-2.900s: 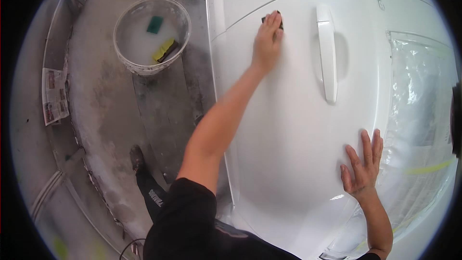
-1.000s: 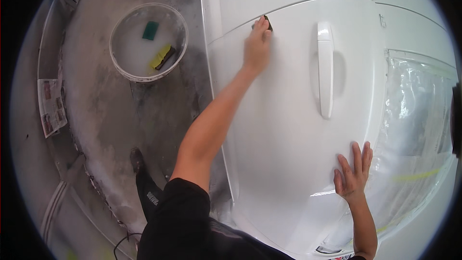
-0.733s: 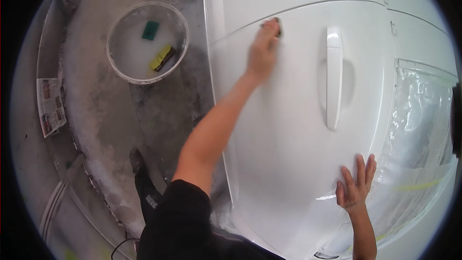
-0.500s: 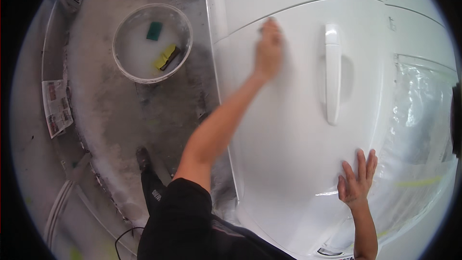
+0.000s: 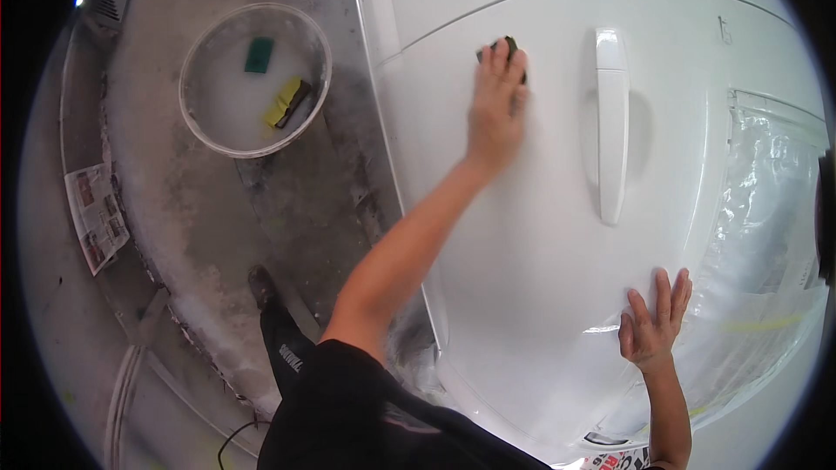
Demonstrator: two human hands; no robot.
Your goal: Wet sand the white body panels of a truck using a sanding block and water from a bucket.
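A white car door panel [image 5: 540,278] fills the middle of the head view, with a long white door handle [image 5: 612,139] on it. My left hand [image 5: 498,117] presses a dark green scouring pad [image 5: 511,42] flat against the panel, left of the handle. Fingers cover most of the pad; only its edges show. Lower right, my right hand [image 5: 655,322] rests on the door with its fingers spread and nothing in it.
A round bucket [image 5: 185,113] of cloudy water stands on the floor at left, holding a green pad [image 5: 259,54] and a yellow-and-dark sponge [image 5: 287,103]. Clear plastic sheeting [image 5: 758,235] covers the window area. Newspaper [image 5: 94,216] and pale hoses [image 5: 122,400] lie far left.
My left hand has shifted slightly on the panel and turned flatter, so the pad's edges now show. My right hand stays on the door. The whole view has shifted a little.
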